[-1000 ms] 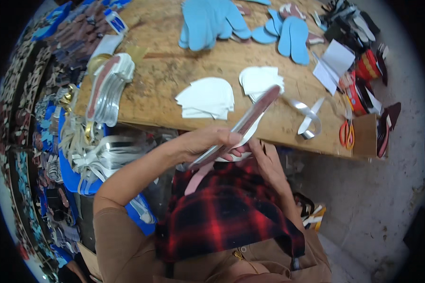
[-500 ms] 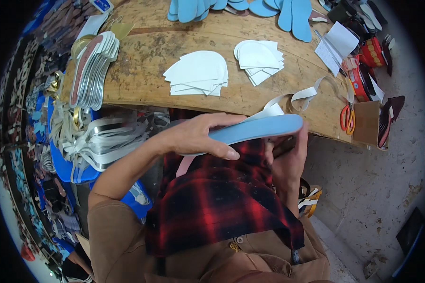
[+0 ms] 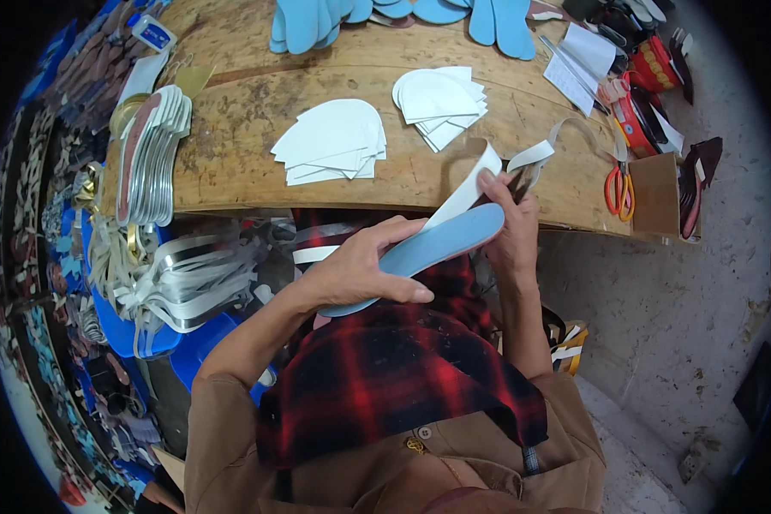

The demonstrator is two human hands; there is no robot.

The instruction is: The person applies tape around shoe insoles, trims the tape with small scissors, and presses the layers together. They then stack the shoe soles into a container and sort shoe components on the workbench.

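Observation:
My left hand point(image 3: 355, 267) is closed around the near left part of a light blue insole point(image 3: 454, 240), its thumb lying on top of it. The insole slants up to the right over my plaid apron. Along its far edge runs a white strip point(image 3: 469, 190), which loops on across the table toward the right. Just past the insole's right end, my right hand point(image 3: 514, 230) pinches this strip between thumb and fingers. Under my left hand, part of the insole is hidden. Another end of white strip pokes out left of that hand.
Two stacks of white rounded pieces point(image 3: 334, 141) lie on the wooden table point(image 3: 248, 103), with blue insoles point(image 3: 505, 26) at its far side. Silver-edged soles point(image 3: 152, 158) stand stacked at left, above a bundle of shiny strips point(image 3: 201, 274). Orange-handled scissors point(image 3: 618, 193) rest beside a cardboard box point(image 3: 655, 193).
My right hand has moved up from beneath the insole and now pinches the white strip. The insole has tilted, its left end now lower and nearer me. The whole view has shifted slightly.

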